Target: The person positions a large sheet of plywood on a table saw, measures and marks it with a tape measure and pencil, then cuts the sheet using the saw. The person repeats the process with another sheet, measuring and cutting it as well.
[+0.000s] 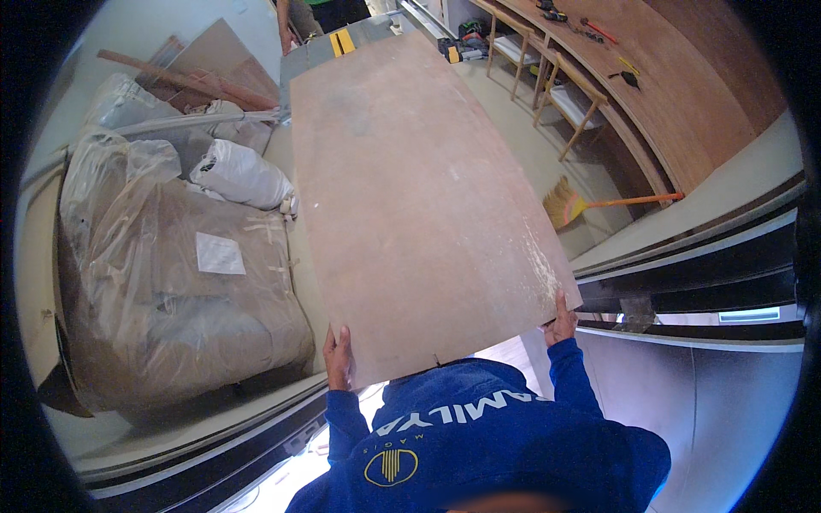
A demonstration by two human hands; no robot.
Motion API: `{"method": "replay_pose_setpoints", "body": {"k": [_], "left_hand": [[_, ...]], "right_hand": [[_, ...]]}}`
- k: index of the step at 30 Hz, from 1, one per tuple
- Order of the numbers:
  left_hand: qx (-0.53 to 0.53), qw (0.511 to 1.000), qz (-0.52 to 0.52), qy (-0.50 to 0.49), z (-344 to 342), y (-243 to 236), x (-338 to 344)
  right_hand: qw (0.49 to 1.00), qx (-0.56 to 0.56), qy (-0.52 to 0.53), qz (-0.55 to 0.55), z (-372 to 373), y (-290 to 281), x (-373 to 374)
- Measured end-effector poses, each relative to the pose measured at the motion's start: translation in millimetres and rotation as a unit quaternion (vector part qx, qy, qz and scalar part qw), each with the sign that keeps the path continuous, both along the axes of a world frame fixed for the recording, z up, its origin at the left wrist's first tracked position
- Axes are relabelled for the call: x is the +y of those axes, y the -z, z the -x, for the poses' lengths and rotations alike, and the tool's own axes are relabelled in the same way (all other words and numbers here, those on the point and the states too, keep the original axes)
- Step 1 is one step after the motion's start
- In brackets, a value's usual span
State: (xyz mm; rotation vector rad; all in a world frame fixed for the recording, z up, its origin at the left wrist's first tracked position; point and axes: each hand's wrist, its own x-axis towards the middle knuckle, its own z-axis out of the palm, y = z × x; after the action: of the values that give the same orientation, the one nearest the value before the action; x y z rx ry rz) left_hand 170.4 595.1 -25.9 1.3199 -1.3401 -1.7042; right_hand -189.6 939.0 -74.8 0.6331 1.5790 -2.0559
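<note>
A large plywood sheet (410,197), pale and scuffed along its right side, stretches away from my body. My left hand (339,357) grips it at the near left corner, thumb up along the edge and the other fingers mostly hidden. At the near right corner, my right hand (561,323) is closed on the sheet in the same way, its fingers partly underneath. The sheet's far end lies over a grey flat-topped machine table (310,61) with a yellow-and-black insert (341,42).
Another person's arm (284,32) shows beyond the machine. Plastic-wrapped furniture (171,291) and a white bundle (244,175) stand left. On the right are a broom (566,203), wooden chairs (571,103) and a curved wooden counter (658,120) with tools. Dark door tracks (701,265) flank me.
</note>
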Motion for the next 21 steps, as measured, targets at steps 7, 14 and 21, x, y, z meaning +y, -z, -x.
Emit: {"method": "replay_pose_setpoints", "body": {"k": [7, 14, 21], "left_hand": [[-0.069, 0.996, 0.044, 0.025, 7, -15, -4], [-0.069, 0.994, 0.069, 0.040, 11, -19, -8], [-0.053, 0.998, 0.003, 0.036, 3, -5, -18]], "right_hand": [[1.000, 0.011, 0.009, 0.012, 1, -7, -9], [1.000, 0.011, 0.014, 0.009, 3, -1, -8], [0.999, -0.003, 0.022, 0.042, 6, 5, -11]]}}
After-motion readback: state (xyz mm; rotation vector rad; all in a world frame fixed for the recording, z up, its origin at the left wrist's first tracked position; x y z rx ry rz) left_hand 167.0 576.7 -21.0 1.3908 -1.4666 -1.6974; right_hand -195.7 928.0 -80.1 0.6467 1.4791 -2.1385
